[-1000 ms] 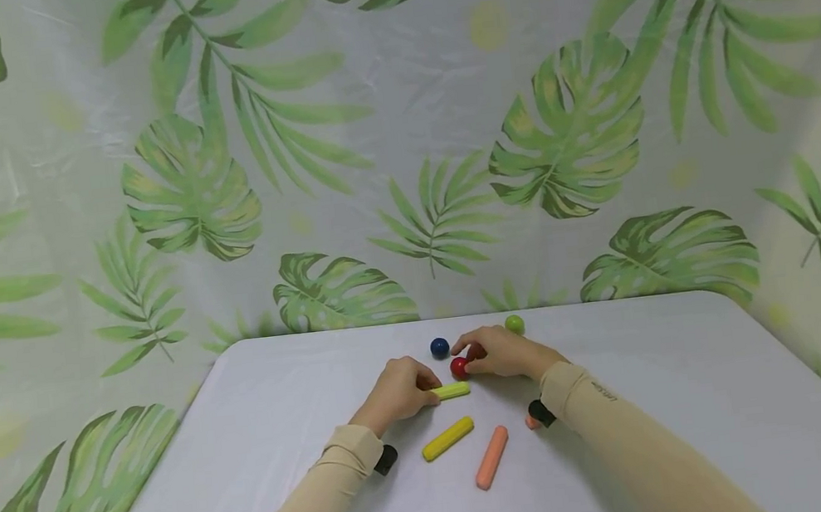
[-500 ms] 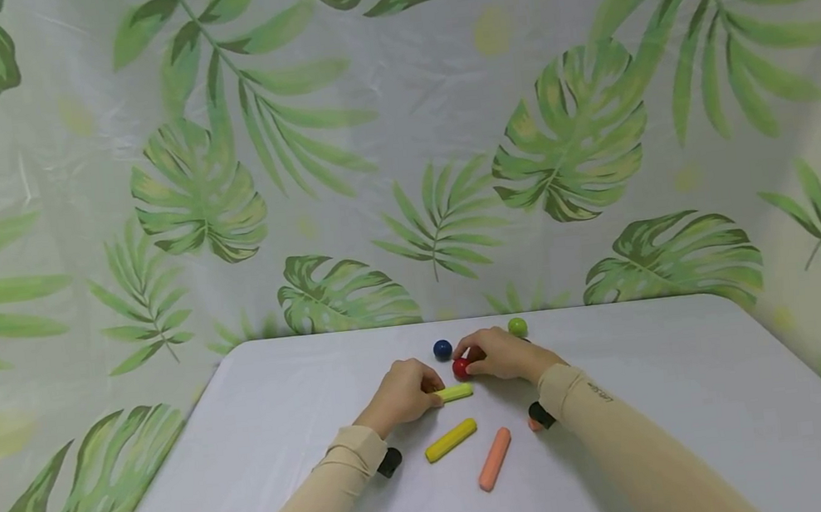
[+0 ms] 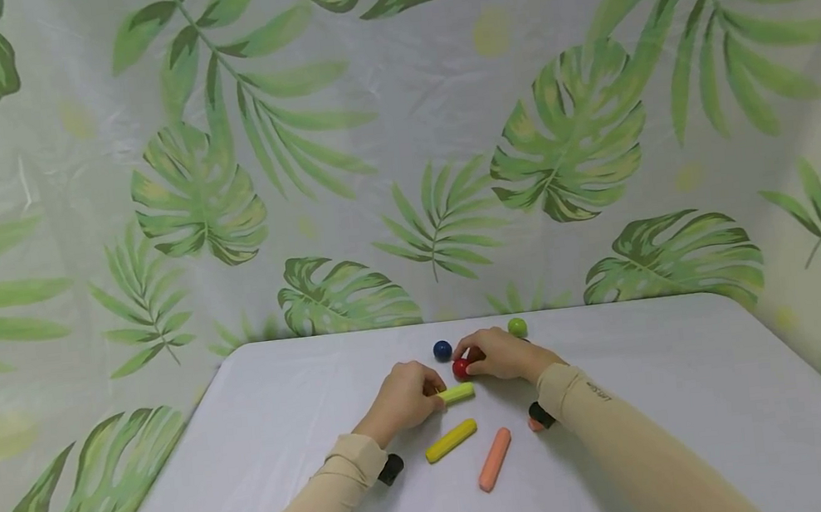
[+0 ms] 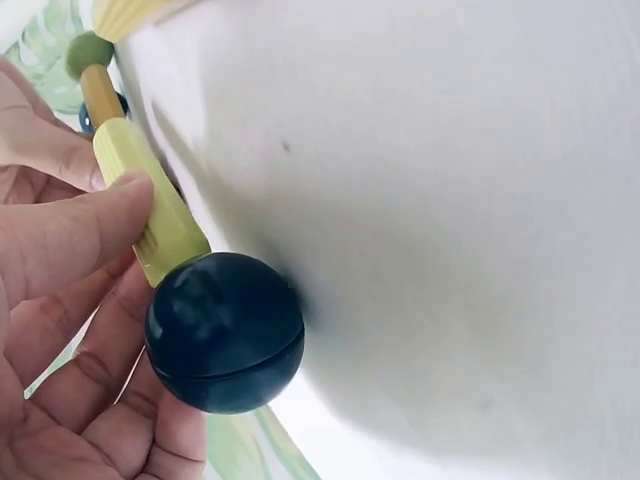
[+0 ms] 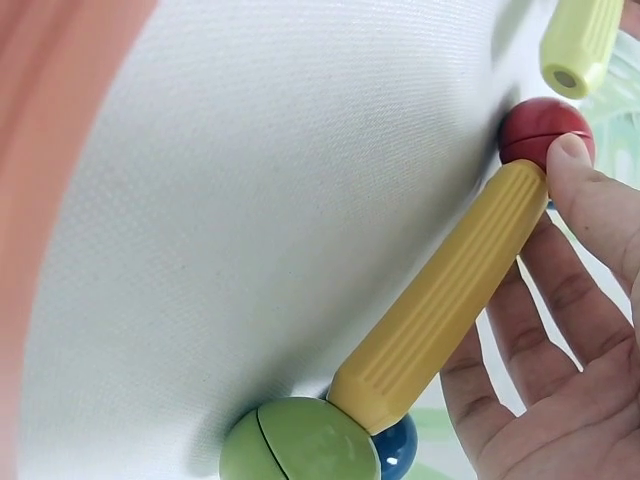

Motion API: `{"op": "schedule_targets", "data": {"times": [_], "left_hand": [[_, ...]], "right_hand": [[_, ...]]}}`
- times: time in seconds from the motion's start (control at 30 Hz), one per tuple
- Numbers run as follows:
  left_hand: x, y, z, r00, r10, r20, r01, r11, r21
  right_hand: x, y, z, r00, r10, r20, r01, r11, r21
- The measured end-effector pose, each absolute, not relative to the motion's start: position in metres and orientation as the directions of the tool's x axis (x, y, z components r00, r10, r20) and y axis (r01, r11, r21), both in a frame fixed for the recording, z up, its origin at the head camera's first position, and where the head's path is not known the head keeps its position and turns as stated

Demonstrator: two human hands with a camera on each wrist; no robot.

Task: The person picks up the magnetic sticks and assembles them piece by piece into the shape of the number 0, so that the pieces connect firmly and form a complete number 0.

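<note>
My left hand (image 3: 404,394) pinches a pale yellow-green toy rod (image 4: 165,215) between thumb and fingers. A dark blue ball (image 4: 225,330) sits against that rod's near end, masked by the hand in the head view. The rod's other end points toward a red ball (image 3: 461,369), with a small gap. My right hand (image 3: 499,355) grips the red ball, its thumb laid on it. From the red ball a ribbed orange-yellow rod (image 5: 440,300) runs to a green ball (image 5: 300,445); the head view hides this rod behind the hand. A blue ball (image 5: 398,448) shows partly behind the green one.
On the white table (image 3: 280,370), a blue ball (image 3: 442,351) and a bright green ball (image 3: 517,327) lie at the back. Nearer are a yellow rod (image 3: 451,441) and a salmon rod (image 3: 495,460). Another salmon piece (image 3: 535,424) peeks out under the right wrist.
My left hand and the pale rod have edged slightly right. The right hand stays at the red ball. The whole head view has shifted a little.
</note>
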State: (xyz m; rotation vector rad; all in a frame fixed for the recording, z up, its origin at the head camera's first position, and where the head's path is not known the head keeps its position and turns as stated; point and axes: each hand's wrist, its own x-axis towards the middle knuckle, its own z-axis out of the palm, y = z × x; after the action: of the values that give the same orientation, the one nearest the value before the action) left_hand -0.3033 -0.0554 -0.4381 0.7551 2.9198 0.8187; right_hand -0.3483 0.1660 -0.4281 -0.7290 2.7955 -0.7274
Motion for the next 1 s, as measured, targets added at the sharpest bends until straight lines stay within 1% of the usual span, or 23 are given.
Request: {"op": "schedule_targets", "data": {"times": [0.33, 0.57, 0.7, 1.0], "left_hand": [[-0.2988, -0.0532, -0.4395, -0.877, 0.464, 0.123, 0.460, 0.740, 0.490], [-0.2992, -0.0517, -0.4386, -0.857, 0.497, 0.133, 0.505, 0.762, 0.406], [-0.2983, -0.0516, -0.4389, -0.855, 0.502, 0.131, 0.512, 0.774, 0.371], [-0.2964, -0.0539, -0.4433, -0.848, 0.503, 0.171, 0.531, 0.794, 0.296]], "right_hand": [[-0.3470, 0.1654, -0.4291, -0.876, -0.481, -0.049, -0.396, 0.772, -0.497], [-0.3473, 0.1668, -0.4302, -0.874, -0.484, -0.036, -0.405, 0.768, -0.496], [-0.3471, 0.1667, -0.4301, -0.872, -0.488, -0.035, -0.411, 0.769, -0.489], [-0.3478, 0.1673, -0.4306, -0.865, -0.502, -0.021, -0.432, 0.765, -0.477]]}}
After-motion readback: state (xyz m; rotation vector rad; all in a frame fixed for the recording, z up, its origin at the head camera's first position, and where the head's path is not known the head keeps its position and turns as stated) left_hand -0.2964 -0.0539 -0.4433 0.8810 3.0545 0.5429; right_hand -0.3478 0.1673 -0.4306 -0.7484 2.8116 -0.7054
